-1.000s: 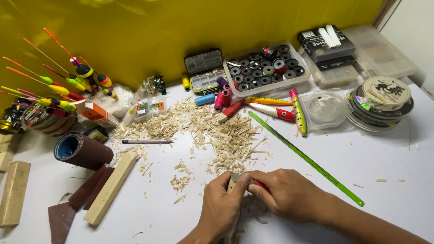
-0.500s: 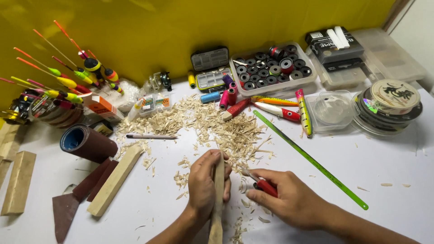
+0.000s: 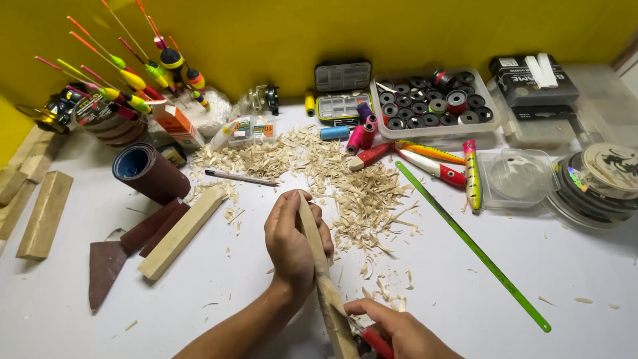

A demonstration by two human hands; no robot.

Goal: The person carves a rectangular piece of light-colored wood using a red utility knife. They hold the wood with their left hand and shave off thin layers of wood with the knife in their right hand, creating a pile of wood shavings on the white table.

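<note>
My left hand grips the far end of a long pale wooden stick that runs from the table's middle down toward me. My right hand sits at the bottom edge, closed on a red-handled knife whose blade rests against the stick's near part. A heap of pale wood shavings lies just beyond both hands.
A green ruler lies diagonally to the right. Painted fishing lures, thread spools and a tray of bobbins sit at the back. Left: sandpaper roll, wood blocks, a pencil, floats. Line spools at right.
The stick has been pushed farther up the table with my left hand now wrapped around its far end. My right hand with the knife has slid down toward the near edge.
</note>
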